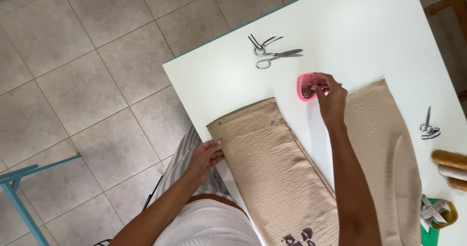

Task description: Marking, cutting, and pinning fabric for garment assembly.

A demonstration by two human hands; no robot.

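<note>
Pins fill the pink pin holder (306, 86) on the white table (350, 27), and the right hand (332, 97) has its fingertips bunched together down inside it, though whether a pin is pinched between them cannot be told. Just below, the left hand (204, 157) grips the near edge of the folded beige fabric (277, 173) between thumb and curled fingers, at the table's edge. Farther out lie silver scissors (277, 57) beyond the holder, small snips (428, 127) and a rolled measuring tape (438, 211) at the right.
</note>
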